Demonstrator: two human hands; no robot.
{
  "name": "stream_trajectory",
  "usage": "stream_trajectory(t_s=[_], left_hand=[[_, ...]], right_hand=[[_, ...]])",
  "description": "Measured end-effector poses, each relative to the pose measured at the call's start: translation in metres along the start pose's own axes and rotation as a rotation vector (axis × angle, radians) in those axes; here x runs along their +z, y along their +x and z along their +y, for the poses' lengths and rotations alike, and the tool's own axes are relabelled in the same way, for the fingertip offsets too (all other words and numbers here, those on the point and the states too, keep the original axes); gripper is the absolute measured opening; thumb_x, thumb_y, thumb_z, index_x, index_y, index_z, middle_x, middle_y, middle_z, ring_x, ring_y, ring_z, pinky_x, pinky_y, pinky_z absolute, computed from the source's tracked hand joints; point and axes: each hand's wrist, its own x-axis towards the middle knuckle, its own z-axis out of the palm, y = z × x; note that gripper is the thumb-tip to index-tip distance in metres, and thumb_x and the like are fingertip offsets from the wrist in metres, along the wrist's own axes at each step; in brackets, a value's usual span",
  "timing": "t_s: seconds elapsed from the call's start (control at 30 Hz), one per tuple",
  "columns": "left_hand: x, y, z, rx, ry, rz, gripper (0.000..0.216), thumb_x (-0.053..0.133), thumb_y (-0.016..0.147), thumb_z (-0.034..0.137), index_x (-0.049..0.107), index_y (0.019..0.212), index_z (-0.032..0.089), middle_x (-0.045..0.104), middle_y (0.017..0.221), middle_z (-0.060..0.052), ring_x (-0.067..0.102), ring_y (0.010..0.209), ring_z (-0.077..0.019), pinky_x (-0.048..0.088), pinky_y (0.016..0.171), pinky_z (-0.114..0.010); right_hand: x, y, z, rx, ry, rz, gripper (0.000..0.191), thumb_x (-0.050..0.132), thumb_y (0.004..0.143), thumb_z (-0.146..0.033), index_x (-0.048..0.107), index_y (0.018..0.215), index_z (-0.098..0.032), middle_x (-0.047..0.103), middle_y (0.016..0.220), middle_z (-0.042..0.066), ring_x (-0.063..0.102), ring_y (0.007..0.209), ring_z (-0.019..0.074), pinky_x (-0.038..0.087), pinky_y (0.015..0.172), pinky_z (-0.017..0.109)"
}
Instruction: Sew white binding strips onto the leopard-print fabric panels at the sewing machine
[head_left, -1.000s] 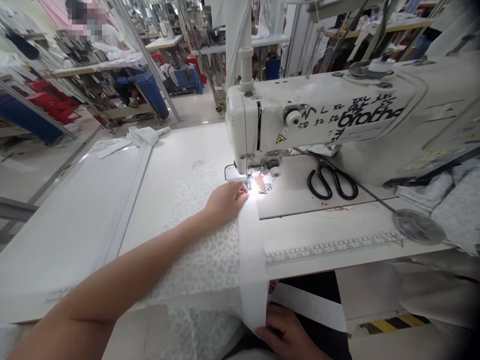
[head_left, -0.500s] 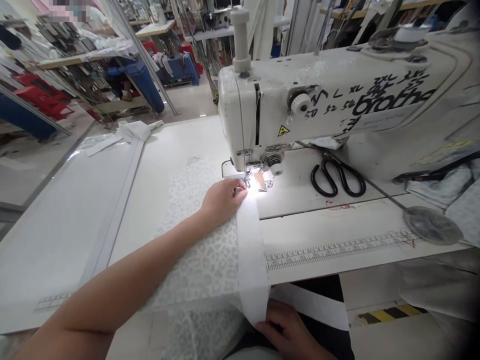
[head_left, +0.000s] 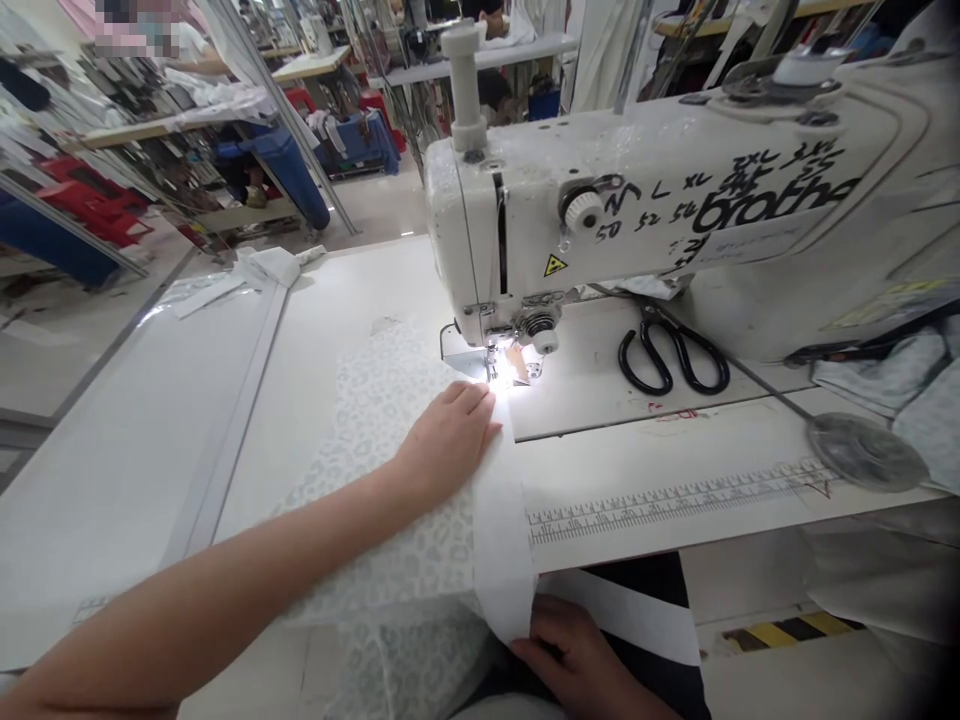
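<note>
My left hand (head_left: 448, 437) lies flat on the pale leopard-print fabric (head_left: 375, 420) just in front of the lit presser foot (head_left: 493, 365), its fingertips at the edge of a white fabric strip (head_left: 499, 500). That strip runs from under the needle area of the sewing machine (head_left: 465, 220) towards me, over the table's front edge. Low in the view, my right hand (head_left: 574, 650) pinches the strip's hanging part between thumb and fingers. Part of the print fabric hangs below the table edge. The needle tip is lost in the glare.
Black-handled scissors (head_left: 671, 350) lie on the machine bed to the right. A printed ruler (head_left: 660, 500) runs along the table's front. A knotted white strip (head_left: 270, 268) sits at the left back. Print fabric pieces (head_left: 892, 370) lie at far right. Other workstations and a person are behind.
My left hand has drawn back slightly from the presser foot, going from a pinch at the strip's edge to lying flat. My right hand keeps its hold. The view has shifted slightly.
</note>
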Motion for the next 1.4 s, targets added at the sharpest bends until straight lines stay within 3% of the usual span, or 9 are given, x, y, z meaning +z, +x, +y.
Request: stream_trajectory(t_s=[0.13,0.53,1.13,1.27,1.4], left_hand=[[0.004,-0.010,0.002,-0.027,-0.080,0.010,0.039,0.039,0.093,0.031,0.045,0.125,0.010,0.049,0.130,-0.012,0.038,0.124,-0.0248,0.035,0.106,-0.042],[0.006,0.003,-0.013,-0.060,-0.148,0.009,0.042,0.038,0.093,0.032,0.046,0.127,0.009,0.047,0.133,-0.010,0.036,0.125,-0.0236,0.034,0.107,-0.039],[0.004,-0.005,-0.009,-0.099,-0.198,-0.035,0.044,0.040,0.091,0.035,0.042,0.129,0.013,0.041,0.139,-0.012,0.031,0.132,-0.0251,0.032,0.107,-0.045],[0.009,0.005,-0.021,-0.083,-0.171,0.010,0.045,0.038,0.092,0.036,0.041,0.130,0.012,0.041,0.139,-0.012,0.031,0.132,-0.0238,0.029,0.108,-0.043],[0.010,0.025,-0.041,-0.072,-0.145,0.039,0.046,0.039,0.091,0.039,0.046,0.126,0.008,0.048,0.131,-0.013,0.036,0.127,-0.0236,0.030,0.108,-0.040]], right_hand=[[-0.005,0.004,-0.004,0.014,-0.002,-0.005,0.029,0.048,0.089,-0.028,0.053,0.063,-0.017,0.056,0.068,0.001,0.053,0.067,0.0136,0.037,0.061,0.023],[-0.015,0.014,-0.009,0.070,-0.080,0.036,0.023,0.053,0.086,-0.021,0.057,0.064,-0.018,0.060,0.065,-0.001,0.054,0.064,0.0129,0.037,0.061,0.022],[-0.015,0.001,-0.013,-0.132,-0.099,0.057,0.025,0.041,0.092,-0.028,0.064,0.085,-0.020,0.062,0.075,0.005,0.058,0.069,0.0164,0.047,0.062,0.024],[-0.017,0.006,-0.019,-0.158,-0.091,0.103,0.021,0.044,0.091,-0.023,0.064,0.093,-0.020,0.064,0.082,0.007,0.060,0.075,0.0171,0.048,0.067,0.025],[-0.020,0.011,-0.031,-0.120,-0.060,0.185,0.018,0.048,0.090,-0.022,0.066,0.088,-0.020,0.064,0.080,0.005,0.060,0.074,0.0164,0.047,0.065,0.025]])
